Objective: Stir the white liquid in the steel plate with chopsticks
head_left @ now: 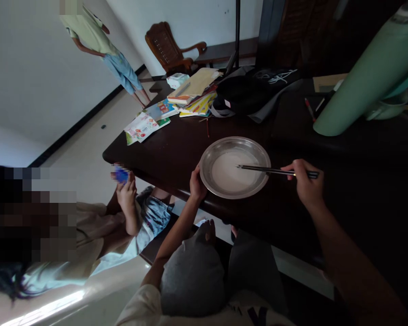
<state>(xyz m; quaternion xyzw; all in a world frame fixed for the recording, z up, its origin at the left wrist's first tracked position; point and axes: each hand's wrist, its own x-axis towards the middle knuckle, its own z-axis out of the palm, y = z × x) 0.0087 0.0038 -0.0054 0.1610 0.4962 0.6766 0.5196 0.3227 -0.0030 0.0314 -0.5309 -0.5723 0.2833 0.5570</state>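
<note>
A round steel plate (211, 156) holding a pale white batter or liquid sits on the dark wooden table (177, 149) near its front edge. My left hand (197, 183) grips the plate's near left rim. My right hand (304, 181) holds a pair of dark chopsticks (268, 170). Their tips reach over the plate's middle, at or just above the white surface.
Books and booklets (190, 97) lie stacked at the table's far end beside a black garment (251, 93). A large green cylinder (363, 72) leans at the right. A seated person (129, 199) holds a phone to my left; another person (95, 36) stands far off. A wooden chair (170, 47) stands behind.
</note>
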